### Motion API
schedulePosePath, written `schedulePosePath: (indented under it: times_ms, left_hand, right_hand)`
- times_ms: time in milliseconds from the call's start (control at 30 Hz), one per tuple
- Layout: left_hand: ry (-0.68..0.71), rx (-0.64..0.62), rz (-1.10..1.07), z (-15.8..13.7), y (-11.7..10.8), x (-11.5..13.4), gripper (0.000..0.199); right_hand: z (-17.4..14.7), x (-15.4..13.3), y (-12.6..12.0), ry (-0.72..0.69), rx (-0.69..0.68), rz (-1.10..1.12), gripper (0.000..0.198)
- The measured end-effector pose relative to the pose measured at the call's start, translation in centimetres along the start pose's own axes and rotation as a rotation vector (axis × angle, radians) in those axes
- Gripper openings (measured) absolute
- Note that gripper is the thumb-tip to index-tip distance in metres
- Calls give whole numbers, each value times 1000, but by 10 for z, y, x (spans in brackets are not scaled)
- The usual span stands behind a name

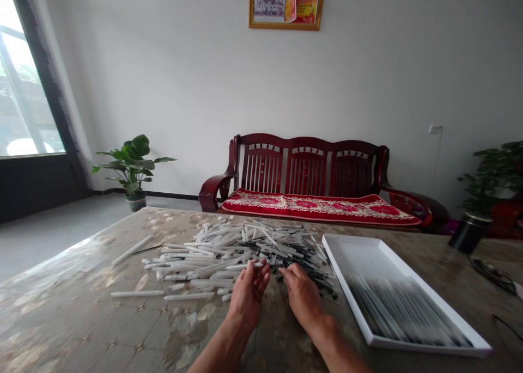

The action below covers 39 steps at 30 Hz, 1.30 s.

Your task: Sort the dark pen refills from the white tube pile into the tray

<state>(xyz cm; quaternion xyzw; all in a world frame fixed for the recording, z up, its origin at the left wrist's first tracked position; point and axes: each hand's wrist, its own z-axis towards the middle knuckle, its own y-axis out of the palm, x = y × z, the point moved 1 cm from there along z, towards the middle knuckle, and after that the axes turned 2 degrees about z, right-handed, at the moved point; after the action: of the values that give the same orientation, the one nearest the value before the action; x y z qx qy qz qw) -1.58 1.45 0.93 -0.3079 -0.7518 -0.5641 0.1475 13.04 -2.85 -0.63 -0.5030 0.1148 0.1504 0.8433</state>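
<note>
My left hand [248, 290] is closed around a slim white pen barrel [239, 266], which points left over the pile. Close by on the right, my right hand [301, 292] has its fingertips pinched together; whatever they hold, if anything, is too small to make out. Beyond both hands spreads a heap of white pen barrels [204, 267], with thin black pieces [312, 261] mixed in on its right side. Small black caps [335, 295] lie scattered near the right hand.
A shallow white box [365, 318] on the right holds a row of slim pens, blurred. The patterned table [122, 329] carries a few loose barrels at left. A black pot [469, 231] and dark cable [490, 272] stand far right. Behind is a red wooden bench [310, 166].
</note>
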Motion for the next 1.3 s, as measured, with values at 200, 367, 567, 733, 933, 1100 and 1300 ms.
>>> schedulePosePath:
  times_ms: [200,367,567,733,933,1100,1300]
  left_hand:
    - [-44,-15,38,-4,1,-9,11]
    - [-54,-12,69,-2,-2,-14,15]
    - [-53,-16,84,2,-4,-15,12]
    - [-65,-49,112,-2,-4,-19,10]
    - [-68,-80,141,-5,-3,-20,9]
    - [-65,-71,142,-6,-2,-19,9]
    - [-49,-104,182,-5,-5,-21,17]
  right_hand:
    - [5,-6,1,30,-68,-123,24]
    - [2,4,8,102,103,132,20]
    - [2,3,11,302,236,723,9]
    - [2,-5,8,358,237,879,14]
    - [0,-7,10,325,212,876,12]
    - [-2,-6,10,295,224,801,10]
    - [-2,-8,2,203,305,703,8]
